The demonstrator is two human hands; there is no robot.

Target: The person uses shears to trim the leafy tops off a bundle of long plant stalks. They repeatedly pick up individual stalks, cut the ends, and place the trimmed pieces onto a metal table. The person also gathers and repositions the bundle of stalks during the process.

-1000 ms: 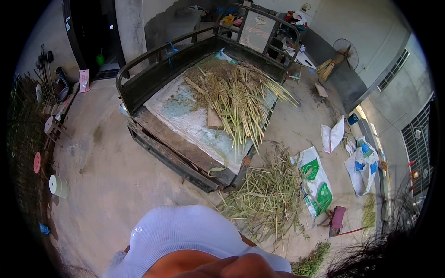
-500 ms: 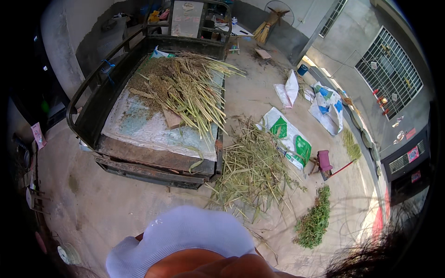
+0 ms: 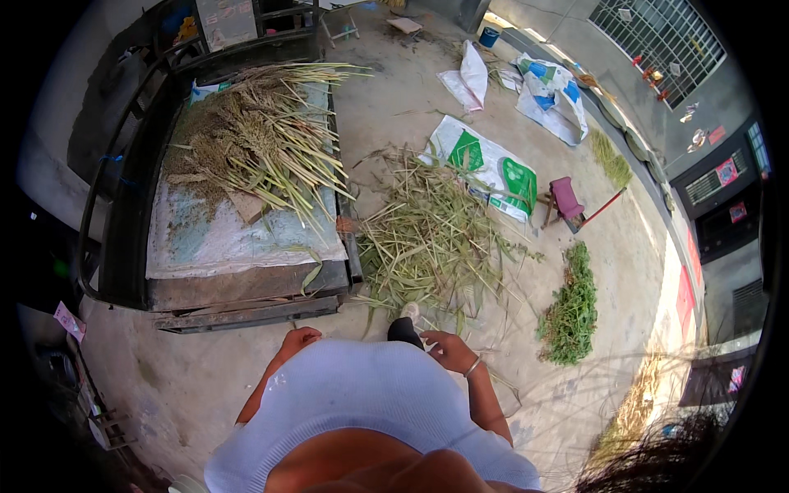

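Both my hands hang beside my white ribbed top [image 3: 353, 386]. My left hand [image 3: 301, 338] is loosely curled with nothing visible in it, just off the rear edge of the cart bed [image 3: 246, 316]. On the other side, my right hand [image 3: 452, 352] has its fingers bent and apart, holding nothing; a bangle circles that wrist. Ahead of it spreads a heap of cut stalks and leaves [image 3: 431, 238] on the floor. Seed-headed stalks [image 3: 255, 140] lie on the white sheet [image 3: 205, 238] in the cart, next to a wooden block [image 3: 246, 207].
A white-and-green sack [image 3: 485, 168] touches the heap's far side. Right of it are a small stool with a purple cushion [image 3: 565, 199] and a pile of green plants [image 3: 569, 308]. More sacks [image 3: 552, 97] and a blue bucket [image 3: 489, 37] stand farther off.
My view has shifted forward and to the right, so the cart now sits farther left. Both my hands and one shoe have come into sight.
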